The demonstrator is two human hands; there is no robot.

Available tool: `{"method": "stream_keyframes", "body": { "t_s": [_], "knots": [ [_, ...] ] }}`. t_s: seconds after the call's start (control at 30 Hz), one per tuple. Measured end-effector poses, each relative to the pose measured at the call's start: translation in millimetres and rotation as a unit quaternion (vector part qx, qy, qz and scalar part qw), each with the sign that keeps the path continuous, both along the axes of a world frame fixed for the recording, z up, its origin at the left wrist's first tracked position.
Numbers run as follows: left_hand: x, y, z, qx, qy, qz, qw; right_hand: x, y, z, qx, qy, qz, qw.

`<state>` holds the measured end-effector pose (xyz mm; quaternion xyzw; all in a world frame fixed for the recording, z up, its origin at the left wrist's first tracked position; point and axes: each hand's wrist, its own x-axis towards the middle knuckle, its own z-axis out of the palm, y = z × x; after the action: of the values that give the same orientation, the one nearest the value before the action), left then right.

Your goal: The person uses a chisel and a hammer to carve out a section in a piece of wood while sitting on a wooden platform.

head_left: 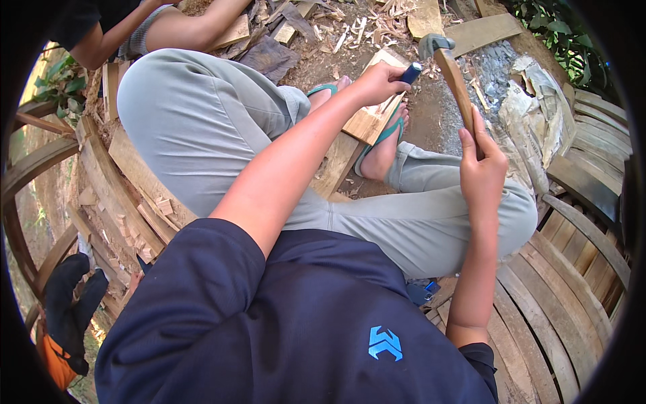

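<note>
Gripping the wooden handle of a hammer [455, 85], the right hand [482, 156] stands at the right of centre in the frame. Its fingers are closed around the lower part of the handle, with the thumb lying along it; the grey metal head is above the fingers, well clear of them, toward the top of the frame. The left hand [378, 84], at upper centre, has its fingers clamped round a tool with a dark blue handle [412, 72]. The rounded end of that handle sticks out past the fingers on their right side; the rest of the tool is hidden by the hand, so I cannot tell where its tip sits. Directly below the left hand in view is a pale wooden block [369, 124], showing both above and below the fingers; whether they touch it I cannot tell. The block's lower end lies between two feet in green sandals [389, 131], overlapping a board [334, 167] near the middle of the frame. Wood shavings [350, 34] litter the ground at the top.
</note>
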<state>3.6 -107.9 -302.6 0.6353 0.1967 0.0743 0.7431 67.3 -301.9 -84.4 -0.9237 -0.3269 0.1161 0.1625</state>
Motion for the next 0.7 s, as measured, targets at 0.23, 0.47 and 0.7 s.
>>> {"method": "stream_keyframes", "body": {
  "t_s": [0.23,0.47,0.7],
  "knots": [
    [-0.9,0.2,6.7,0.024,0.022,-0.015,0.999,-0.3,-2.2,-2.3,-0.015,0.007,-0.011,1.000],
    [-0.7,-3.6,-4.2,-0.017,-0.019,0.012,1.000,-8.5,-11.7,5.5,0.096,0.024,-0.021,0.995],
    [-2.6,-2.4,0.3,-0.024,-0.002,-0.011,1.000,-15.2,-9.7,10.1,-0.016,0.030,-0.059,0.998]
  ]
}}
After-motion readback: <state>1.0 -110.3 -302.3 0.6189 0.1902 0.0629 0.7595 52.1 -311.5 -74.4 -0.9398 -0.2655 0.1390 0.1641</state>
